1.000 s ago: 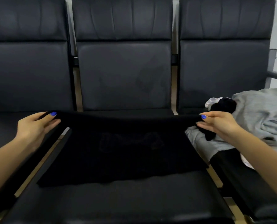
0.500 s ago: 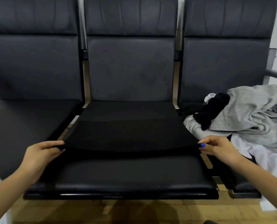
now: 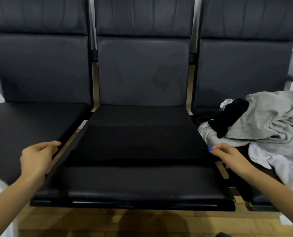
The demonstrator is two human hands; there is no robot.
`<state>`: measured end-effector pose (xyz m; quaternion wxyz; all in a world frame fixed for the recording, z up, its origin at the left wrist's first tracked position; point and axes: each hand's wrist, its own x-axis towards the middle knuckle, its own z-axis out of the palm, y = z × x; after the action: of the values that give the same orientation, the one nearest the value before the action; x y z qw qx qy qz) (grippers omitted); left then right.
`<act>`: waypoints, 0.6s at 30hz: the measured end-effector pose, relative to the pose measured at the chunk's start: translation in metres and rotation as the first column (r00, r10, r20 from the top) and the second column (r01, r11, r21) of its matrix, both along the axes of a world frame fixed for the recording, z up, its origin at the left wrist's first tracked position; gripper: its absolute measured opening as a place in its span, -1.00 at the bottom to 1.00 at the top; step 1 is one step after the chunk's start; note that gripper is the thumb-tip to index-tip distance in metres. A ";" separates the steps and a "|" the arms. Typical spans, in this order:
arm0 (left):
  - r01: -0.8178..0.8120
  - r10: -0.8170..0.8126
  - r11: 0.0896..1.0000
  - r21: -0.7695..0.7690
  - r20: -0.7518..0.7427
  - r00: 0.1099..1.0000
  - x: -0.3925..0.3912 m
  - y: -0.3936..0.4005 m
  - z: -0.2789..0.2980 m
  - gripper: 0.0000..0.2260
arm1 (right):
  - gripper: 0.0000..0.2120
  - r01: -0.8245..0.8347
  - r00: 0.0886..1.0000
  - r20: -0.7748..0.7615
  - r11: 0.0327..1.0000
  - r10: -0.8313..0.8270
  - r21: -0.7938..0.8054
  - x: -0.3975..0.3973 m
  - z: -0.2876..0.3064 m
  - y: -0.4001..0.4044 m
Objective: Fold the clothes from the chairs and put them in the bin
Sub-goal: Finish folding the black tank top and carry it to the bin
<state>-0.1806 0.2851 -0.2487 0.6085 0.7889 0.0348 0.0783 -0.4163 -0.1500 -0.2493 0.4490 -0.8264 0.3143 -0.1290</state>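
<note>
**Black garment lies folded flat on the middle seat**

The black garment (image 3: 138, 144) lies flat across the middle chair (image 3: 142, 182) at the centre of the frame, doubled over, its near folded edge running straight across the seat and its far edge short of the backrest. The left hand (image 3: 37, 159) sits at the garment's left edge, lower left of the frame, fingers curled over the gap between the seats; whether they pinch the cloth or only the seat edge, I cannot tell. The right hand (image 3: 231, 159) is at the garment's right corner, fingers loosely extended, a blue-nailed fingertip touching the fabric edge.

On the right chair (image 3: 244, 69), at the right edge of the frame, a heap waits: a grey garment (image 3: 268, 120) crumpled on top, a small black item (image 3: 227, 117) draped on its left side, and a white cloth (image 3: 279, 161) spilling towards the seat front. The left chair (image 3: 31, 125) fills the left side. Wooden floor (image 3: 91, 223) shows along the bottom.
</note>
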 end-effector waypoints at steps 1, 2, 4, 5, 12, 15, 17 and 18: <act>0.011 -0.014 0.998 0.056 0.060 0.998 -0.004 -0.007 0.006 -0.73 | -0.77 0.021 1.000 -0.022 1.000 -0.021 0.020 0.005 -0.004 0.001; 0.027 -0.042 0.993 0.112 0.126 0.991 -0.009 -0.017 0.011 -0.73 | -0.72 0.035 0.998 -0.057 0.999 -0.034 0.016 0.010 -0.007 0.002; 0.096 -0.152 0.965 0.244 0.223 0.963 -0.018 -0.041 0.016 -0.74 | -0.70 0.029 0.991 -0.128 0.999 -0.032 -0.024 0.019 -0.014 0.002; 0.141 -0.234 0.932 0.335 0.259 0.937 -0.024 -0.053 0.015 -0.74 | -0.70 0.033 0.987 -0.157 0.998 -0.040 -0.045 0.023 -0.016 0.001; 0.366 -0.715 0.482 0.796 0.116 0.690 -0.040 -0.114 -0.012 -0.62 | -0.80 0.164 0.969 -0.210 0.975 -0.130 0.149 0.034 -0.003 -0.004; 0.463 -0.753 0.319 0.827 -0.076 0.653 -0.046 -0.132 -0.013 -0.60 | -0.84 0.209 0.958 -0.252 0.934 -0.136 0.289 0.031 0.001 -0.008; 0.565 -0.779 0.250 0.786 -0.183 0.599 -0.051 -0.137 -0.012 -0.62 | -0.88 0.201 0.962 -0.255 0.883 -0.096 0.425 0.025 0.007 -0.007; 0.586 -0.792 0.221 0.780 -0.206 0.574 -0.054 -0.138 -0.011 -0.62 | -0.90 0.190 0.970 -0.227 0.847 -0.085 0.496 0.022 0.011 -0.006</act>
<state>-0.2348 0.1470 -0.2602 0.1647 0.8812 -0.4313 -0.1023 -0.3946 -0.1557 -0.2388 0.6095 -0.6603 0.4387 0.0097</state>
